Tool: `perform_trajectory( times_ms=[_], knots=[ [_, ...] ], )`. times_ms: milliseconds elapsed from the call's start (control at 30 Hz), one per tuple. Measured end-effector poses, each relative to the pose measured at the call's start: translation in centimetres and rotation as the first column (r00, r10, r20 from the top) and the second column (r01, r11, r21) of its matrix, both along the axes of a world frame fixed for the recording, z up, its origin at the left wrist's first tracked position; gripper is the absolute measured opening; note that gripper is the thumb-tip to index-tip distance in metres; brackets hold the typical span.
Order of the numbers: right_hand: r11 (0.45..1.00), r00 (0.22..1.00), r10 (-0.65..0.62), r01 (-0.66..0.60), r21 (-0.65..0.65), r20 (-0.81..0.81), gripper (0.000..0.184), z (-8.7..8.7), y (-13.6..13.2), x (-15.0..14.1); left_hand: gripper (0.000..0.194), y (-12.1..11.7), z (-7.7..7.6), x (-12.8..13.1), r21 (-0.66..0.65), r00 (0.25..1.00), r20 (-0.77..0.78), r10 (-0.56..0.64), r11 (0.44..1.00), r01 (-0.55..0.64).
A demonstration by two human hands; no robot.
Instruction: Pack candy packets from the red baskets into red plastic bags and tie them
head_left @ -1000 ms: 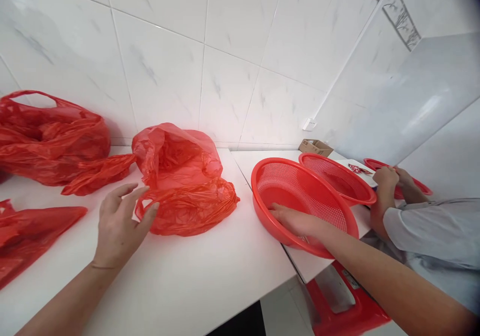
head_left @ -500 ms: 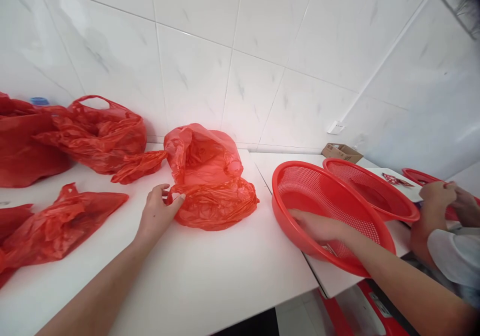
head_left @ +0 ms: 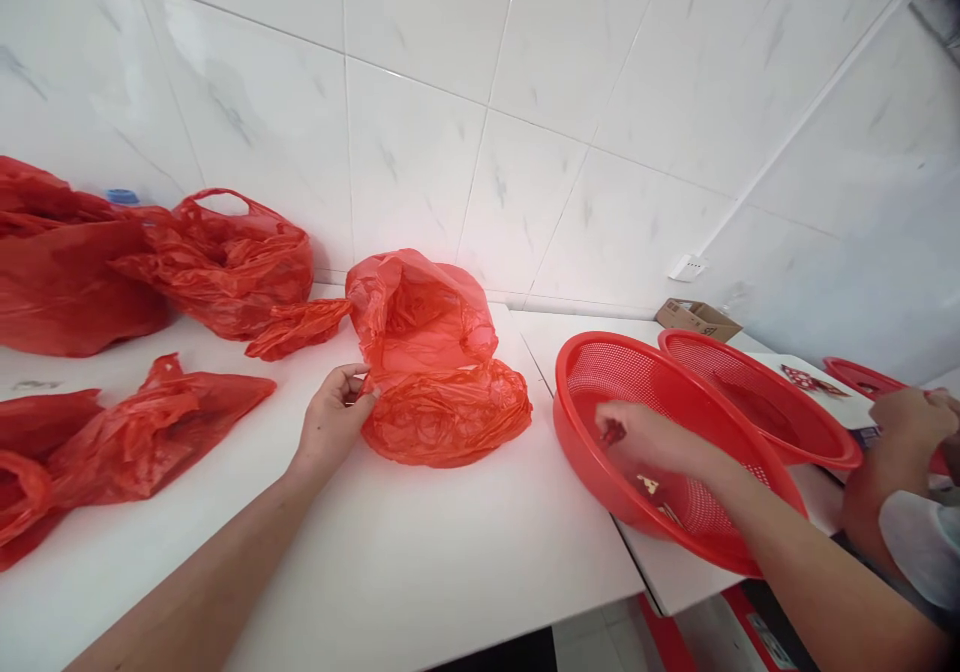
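Note:
A red plastic bag (head_left: pixel 446 417) lies on the white table with its mouth spread wide toward me. My left hand (head_left: pixel 335 417) pinches the left edge of that bag between thumb and fingers. Over the red perforated basket (head_left: pixel 600 349) on the right, my right hand (head_left: pixel 634 432) is raised inside the rim with curled fingers. Something small and dark red shows at those fingertips, too small to name. Some pale little pieces (head_left: pixel 649 484) lie in the basket below my wrist.
More red bags (head_left: pixel 232 272) stand along the tiled wall at left, and another bag (head_left: pixel 150 432) lies flat in front. Beyond the near basket are a second red basket (head_left: pixel 757 392) and a cardboard box (head_left: pixel 697 319). A co-worker's hands (head_left: pixel 911 417) are at far right.
My right hand has risen from the basket's bottom, bringing its fingers and the pale pieces into sight. My left hand still grips the bag's edge. The whole view has shifted slightly.

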State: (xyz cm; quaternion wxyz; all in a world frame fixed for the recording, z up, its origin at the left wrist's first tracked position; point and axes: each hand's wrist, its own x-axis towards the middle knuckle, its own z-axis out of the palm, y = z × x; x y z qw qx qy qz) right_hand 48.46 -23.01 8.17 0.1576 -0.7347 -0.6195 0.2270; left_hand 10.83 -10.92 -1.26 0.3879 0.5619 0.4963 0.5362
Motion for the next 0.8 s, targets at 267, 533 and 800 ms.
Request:
perform_trajectory(
  times_ms=[267,533,800],
  knots=[
    [0.938,0.964,0.246,-0.263,0.226,0.103,0.008,5.5,4.4,-5.5,0.049,0.0,-0.2,-0.1,0.064,0.978,0.156,-0.139,0.989,0.13],
    [0.815,0.809,0.544,-0.572,0.088,0.221,0.016,0.6,9.1,-15.2,0.043,0.1,-0.7,-0.2,0.141,0.995,0.025,-0.096,0.986,0.091],
    [0.956,0.955,0.257,-0.274,0.11,0.146,0.031,4.4,6.6,-10.2,0.039,0.5,-1.3,-0.2,0.146,0.997,0.006,-0.078,0.986,0.076]
  ],
)
